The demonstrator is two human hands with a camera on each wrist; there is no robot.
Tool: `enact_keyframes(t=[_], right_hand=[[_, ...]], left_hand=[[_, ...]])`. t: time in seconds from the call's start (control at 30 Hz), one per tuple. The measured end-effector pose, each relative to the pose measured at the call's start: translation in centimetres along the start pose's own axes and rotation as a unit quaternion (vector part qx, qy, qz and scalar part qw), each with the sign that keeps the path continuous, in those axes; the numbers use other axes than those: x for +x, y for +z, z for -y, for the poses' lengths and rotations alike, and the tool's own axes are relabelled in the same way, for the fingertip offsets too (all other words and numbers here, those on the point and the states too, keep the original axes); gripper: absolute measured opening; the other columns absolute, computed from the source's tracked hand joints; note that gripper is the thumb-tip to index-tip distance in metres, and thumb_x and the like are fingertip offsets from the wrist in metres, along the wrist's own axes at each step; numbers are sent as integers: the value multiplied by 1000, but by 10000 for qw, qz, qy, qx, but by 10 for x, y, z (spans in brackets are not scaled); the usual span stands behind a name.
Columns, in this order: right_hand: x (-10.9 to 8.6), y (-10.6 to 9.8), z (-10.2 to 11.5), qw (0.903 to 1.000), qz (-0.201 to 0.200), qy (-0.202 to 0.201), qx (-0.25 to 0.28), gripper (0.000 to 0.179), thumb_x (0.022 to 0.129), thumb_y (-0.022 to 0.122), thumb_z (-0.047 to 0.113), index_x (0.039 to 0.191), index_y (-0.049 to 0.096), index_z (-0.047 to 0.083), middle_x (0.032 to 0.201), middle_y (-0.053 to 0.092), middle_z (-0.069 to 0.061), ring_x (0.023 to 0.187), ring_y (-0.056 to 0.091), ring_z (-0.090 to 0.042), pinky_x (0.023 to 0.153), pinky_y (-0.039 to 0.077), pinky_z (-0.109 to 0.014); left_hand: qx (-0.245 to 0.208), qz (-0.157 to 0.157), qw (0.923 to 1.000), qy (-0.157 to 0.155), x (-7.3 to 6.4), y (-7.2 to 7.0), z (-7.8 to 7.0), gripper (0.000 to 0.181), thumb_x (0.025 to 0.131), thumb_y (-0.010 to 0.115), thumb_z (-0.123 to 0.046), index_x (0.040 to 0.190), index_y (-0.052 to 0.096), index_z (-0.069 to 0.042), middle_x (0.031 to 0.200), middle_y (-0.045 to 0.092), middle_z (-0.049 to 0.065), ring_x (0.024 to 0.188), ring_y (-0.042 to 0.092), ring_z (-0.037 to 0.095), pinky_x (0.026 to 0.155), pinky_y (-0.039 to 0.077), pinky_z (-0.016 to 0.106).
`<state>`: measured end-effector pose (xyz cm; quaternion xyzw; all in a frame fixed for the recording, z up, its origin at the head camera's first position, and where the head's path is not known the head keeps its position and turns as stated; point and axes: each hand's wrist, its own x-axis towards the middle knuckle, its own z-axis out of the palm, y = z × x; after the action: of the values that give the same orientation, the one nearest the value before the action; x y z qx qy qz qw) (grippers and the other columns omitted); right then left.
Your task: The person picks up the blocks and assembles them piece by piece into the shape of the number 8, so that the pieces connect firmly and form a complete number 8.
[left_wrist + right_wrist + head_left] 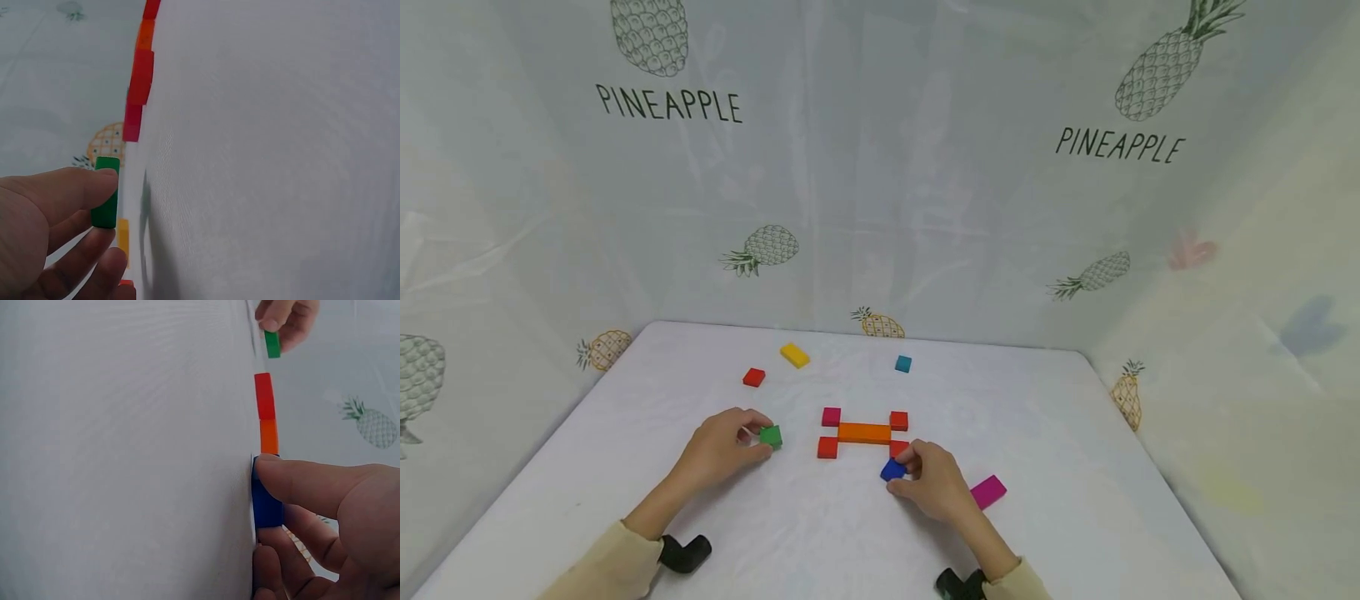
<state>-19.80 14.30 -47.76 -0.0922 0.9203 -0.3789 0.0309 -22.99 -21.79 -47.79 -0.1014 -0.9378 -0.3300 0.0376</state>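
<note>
My left hand (722,446) pinches a green block (771,437) between thumb and fingers, left of the block arrangement. In the left wrist view this green block (106,192) shows above the white surface. My right hand (934,483) grips a blue block (892,470) close to the table, right at the near right corner of the arrangement. An orange bar (864,433) forms its middle. Around its ends lie a pink block (831,417) and red blocks (898,421), (827,447); another red block (898,448) is partly hidden by the right fingers.
Farther back lie a red block (754,377), a yellow block (795,355) and a teal block (903,364). A magenta block (988,492) rests beside the right wrist. The white table (1060,433) backs onto a pineapple-printed curtain (925,183).
</note>
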Motion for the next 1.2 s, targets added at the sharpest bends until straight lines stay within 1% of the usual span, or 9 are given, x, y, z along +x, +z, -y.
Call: enact_keyframes(t=[0.1, 0.4, 0.57, 0.77, 0.93, 1.2], right_hand=[[0, 0, -2, 10000, 5, 0, 83, 33, 85, 91, 19, 107, 69, 8, 93, 61, -2, 87, 56, -18, 72, 51, -24], [3, 2, -9, 10000, -8, -22, 56, 33, 86, 91, 22, 107, 70, 9, 91, 60, 0, 86, 55, -17, 69, 49, -23], [2, 2, -9, 10000, -23, 24, 73, 33, 85, 91, 22, 107, 69, 10, 91, 60, 0, 86, 55, -16, 70, 50, -23], [2, 2, -8, 10000, -1, 47, 69, 34, 85, 91, 22, 107, 69, 9, 91, 60, -1, 87, 56, -17, 70, 50, -23], [2, 3, -7, 10000, -1, 34, 50, 33, 85, 91, 21, 107, 69, 9, 91, 60, -1, 87, 56, -17, 70, 50, -24], [2, 3, -5, 9999, -8, 106, 30, 34, 85, 92, 21, 107, 70, 10, 92, 60, 0, 87, 56, -17, 71, 51, -25]], left_hand=[[-44, 3, 10000, -32, -3, 2, -6, 29, 87, 87, -21, 114, 78, -22, 99, 69, -6, 91, 61, 15, 79, 52, 36], [-64, 101, 9999, -40, -9, 12, -23, 30, 86, 88, -20, 114, 78, -23, 99, 68, -10, 90, 60, 12, 78, 52, 33], [-60, 150, 9998, -84, -11, 21, -35, 29, 85, 90, -21, 112, 78, -24, 96, 67, -10, 87, 58, 11, 76, 51, 31], [-90, 81, 9998, -133, -16, 30, -48, 29, 84, 91, -20, 109, 78, -26, 94, 66, -12, 85, 58, 10, 75, 50, 30], [-157, 179, 9996, -176, -18, 40, -56, 29, 83, 92, -20, 108, 78, -28, 92, 64, -14, 84, 57, 10, 73, 49, 28], [-161, 226, 9996, 86, -21, 53, -68, 29, 82, 92, -21, 107, 77, -24, 89, 63, -11, 82, 56, 11, 69, 47, 26]])
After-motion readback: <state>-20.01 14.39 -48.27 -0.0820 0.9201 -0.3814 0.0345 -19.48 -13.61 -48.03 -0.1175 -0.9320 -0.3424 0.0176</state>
